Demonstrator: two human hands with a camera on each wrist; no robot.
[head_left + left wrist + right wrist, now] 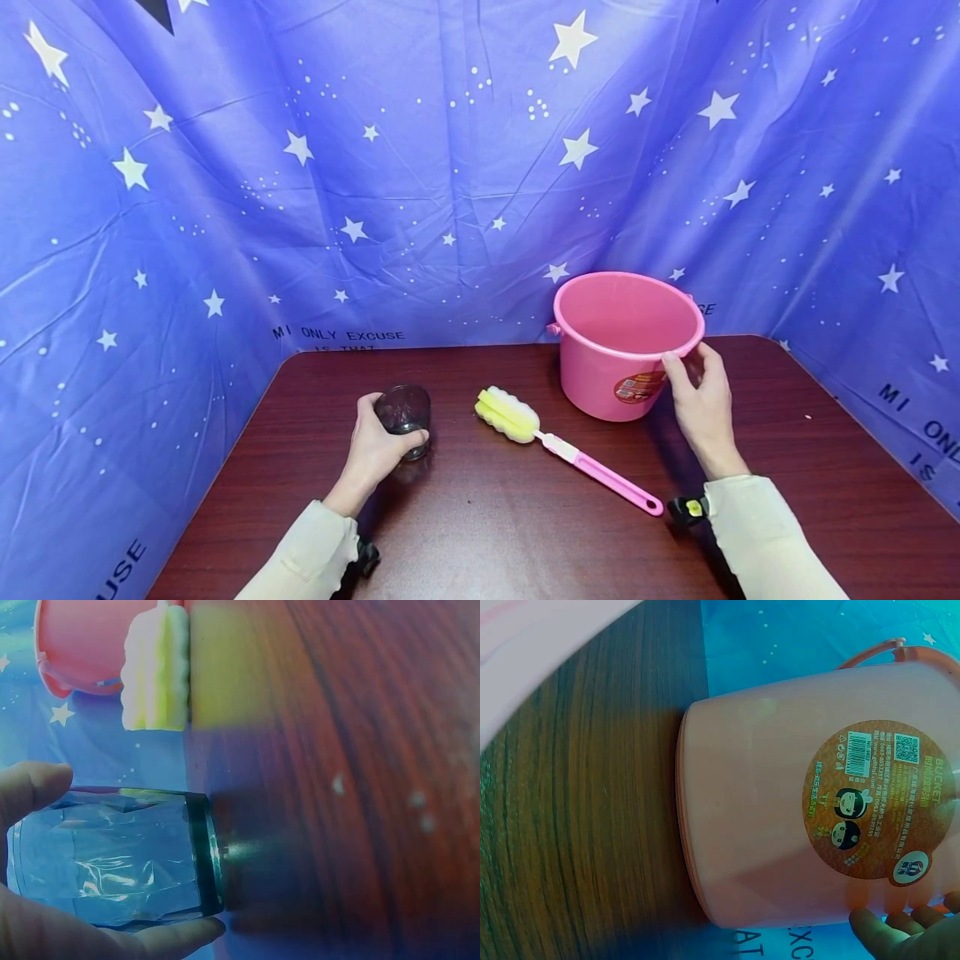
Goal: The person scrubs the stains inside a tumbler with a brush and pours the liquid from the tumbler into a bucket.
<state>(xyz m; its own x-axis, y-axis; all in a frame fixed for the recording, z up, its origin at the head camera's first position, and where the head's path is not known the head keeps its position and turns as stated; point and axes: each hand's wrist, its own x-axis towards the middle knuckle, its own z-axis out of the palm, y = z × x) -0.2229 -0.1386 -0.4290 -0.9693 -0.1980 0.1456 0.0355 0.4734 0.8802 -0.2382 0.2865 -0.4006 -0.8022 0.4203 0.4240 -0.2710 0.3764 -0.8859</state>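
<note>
My left hand (369,450) grips a clear drinking glass (406,410) between thumb and fingers, left of the middle of the table. The left wrist view shows the glass (135,859) with its thick base close to the tabletop; whether it touches cannot be told. My right hand (705,417) holds a pink bucket (588,375) at the right of its rim, thumb toward the front. In the right wrist view, fingertips (874,930) lie against the bucket's side near a round orange label (877,802). The bucket stands upright; its inside shows only partly.
Between glass and bucket, a bottle brush (600,475) with a yellow and white sponge head lies on the dark red wooden table (465,542). Its pink handle points toward my right wrist. A blue star-patterned curtain (450,167) surrounds the table's back and sides.
</note>
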